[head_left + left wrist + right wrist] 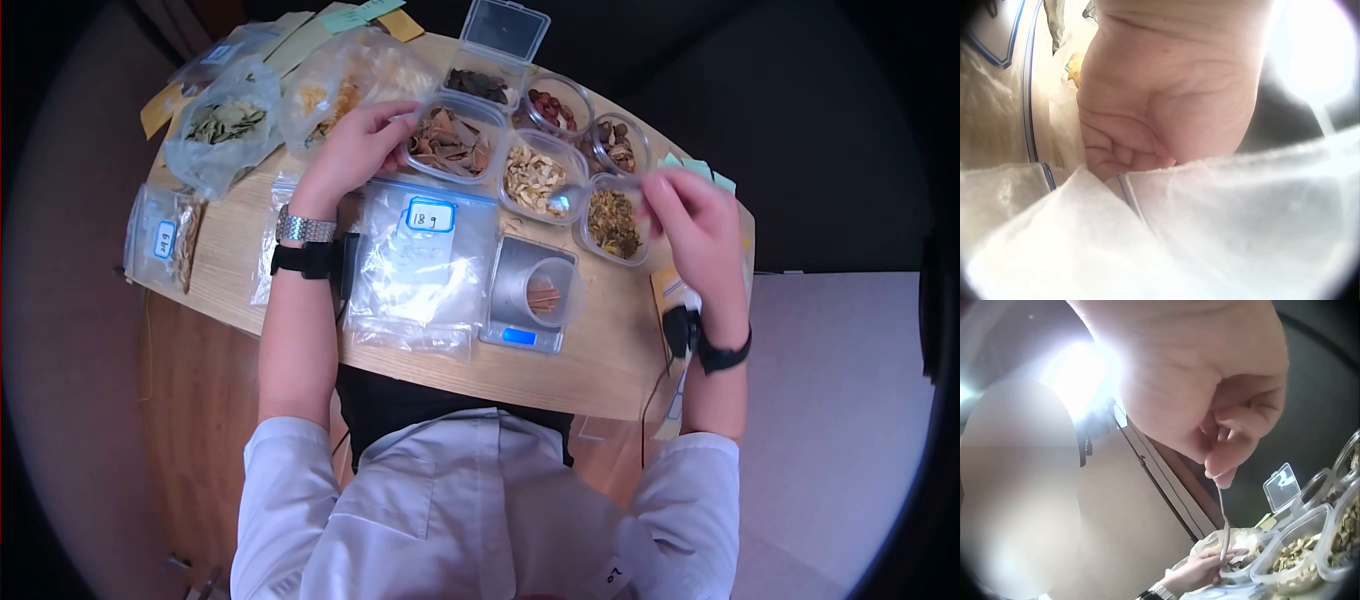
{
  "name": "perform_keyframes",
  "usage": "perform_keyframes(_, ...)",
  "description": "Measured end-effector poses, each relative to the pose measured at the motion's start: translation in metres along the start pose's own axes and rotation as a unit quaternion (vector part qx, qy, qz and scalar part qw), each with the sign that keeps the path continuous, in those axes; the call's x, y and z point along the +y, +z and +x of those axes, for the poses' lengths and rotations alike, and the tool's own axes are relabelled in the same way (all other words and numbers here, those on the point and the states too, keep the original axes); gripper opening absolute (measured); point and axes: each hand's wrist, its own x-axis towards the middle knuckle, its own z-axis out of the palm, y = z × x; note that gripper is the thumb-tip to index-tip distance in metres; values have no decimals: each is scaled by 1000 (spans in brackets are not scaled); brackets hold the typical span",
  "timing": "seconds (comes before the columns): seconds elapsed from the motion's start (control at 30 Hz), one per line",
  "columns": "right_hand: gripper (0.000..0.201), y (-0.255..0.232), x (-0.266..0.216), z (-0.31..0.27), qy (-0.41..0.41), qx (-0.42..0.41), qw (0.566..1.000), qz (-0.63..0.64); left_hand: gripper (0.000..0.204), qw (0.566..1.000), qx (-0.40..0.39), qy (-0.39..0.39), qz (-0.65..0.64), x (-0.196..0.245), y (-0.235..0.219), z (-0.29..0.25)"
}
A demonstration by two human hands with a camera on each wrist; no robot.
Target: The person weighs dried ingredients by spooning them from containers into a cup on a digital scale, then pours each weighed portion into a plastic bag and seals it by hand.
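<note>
My left hand (360, 150) is at the left rim of a clear plastic tub (455, 140) of brown bark-like pieces, thumb and fingers about its edge. In the left wrist view the palm of that hand (1166, 94) shows, its fingertips hidden behind plastic bags. My right hand (695, 225) pinches the handle of a metal spoon (1225, 525) between thumb and curled fingers. The spoon's bowl hangs over a tub of pale sliced pieces (532, 175). Below the hand is a tub of yellow-green dried flowers (612, 222).
A digital scale (520, 337) bears a round cup (568, 290) with reddish-brown sticks. Beside it lies a zip bag (425, 270) marked 18 g. More tubs (558, 105) stand at the back, and plastic bags of dried goods (228, 125) lie on the left.
</note>
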Motion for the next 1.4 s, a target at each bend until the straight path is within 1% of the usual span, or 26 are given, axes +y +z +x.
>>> perform_keyframes(0.07,24,17,-2,28,-36,28,999,-2,41,1000,-3,-1,9,0,0,0)
perform_keyframes(0.13,24,36,8,59,-99,26,992,-69,40,1000,3,-1,2,-1,1,1)
perform_keyframes(0.2,23,58,23,91,-242,59,957,-149,40,1000,0,-1,-1,-2,1,2)
perform_keyframes(0.27,22,76,39,116,-239,46,956,-163,40,1000,-1,-2,-6,-2,0,1)
perform_keyframes(0.33,21,89,48,129,-238,30,955,-176,41,1000,-1,-3,-2,1,0,-2)
perform_keyframes(0.4,24,99,53,136,-100,-50,990,-87,41,1000,2,-7,-3,4,0,-2)
perform_keyframes(0.43,24,103,53,136,-99,-54,990,-86,42,1000,1,-8,-2,3,0,-3)
perform_keyframes(0.5,28,107,51,134,3,-113,993,28,42,1000,-1,-5,-6,1,0,-1)
perform_keyframes(0.53,28,107,48,134,3,-115,993,28,43,1000,-3,2,-8,1,0,-1)
perform_keyframes(0.6,30,106,42,136,42,-131,990,17,43,1000,-1,-3,-9,3,0,-2)
perform_keyframes(0.63,30,107,43,137,42,-131,990,18,43,1000,-1,-5,-11,4,0,-3)
perform_keyframes(0.7,29,110,45,141,60,-129,987,70,42,1000,-3,-5,-9,3,1,-2)
perform_keyframes(0.73,29,108,45,142,55,-128,988,70,42,1000,-2,-4,-8,2,0,-1)
perform_keyframes(0.8,29,103,44,144,90,-133,983,86,42,1000,-2,0,-8,3,0,-2)
perform_keyframes(0.83,29,103,44,144,84,-136,983,86,43,1000,-7,1,-10,3,-1,-3)
perform_keyframes(0.9,27,104,48,142,111,-155,976,101,43,1000,-2,-3,-9,4,-2,-3)
perform_keyframes(1.03,27,104,49,139,110,-153,971,144,43,1000,-8,-8,-11,3,0,-1)
perform_keyframes(1.1,27,101,47,140,131,-147,970,143,42,1000,-6,-9,-16,3,0,-2)
perform_keyframes(1.13,27,100,49,142,127,-148,970,142,42,1000,-6,-11,-23,4,0,-3)
perform_keyframes(1.2,26,100,57,143,152,-148,961,175,42,1000,-5,-11,-20,6,-1,-4)
perform_keyframes(1.4,28,98,59,141,151,-148,952,219,42,1000,-5,-9,-13,6,-1,-4)
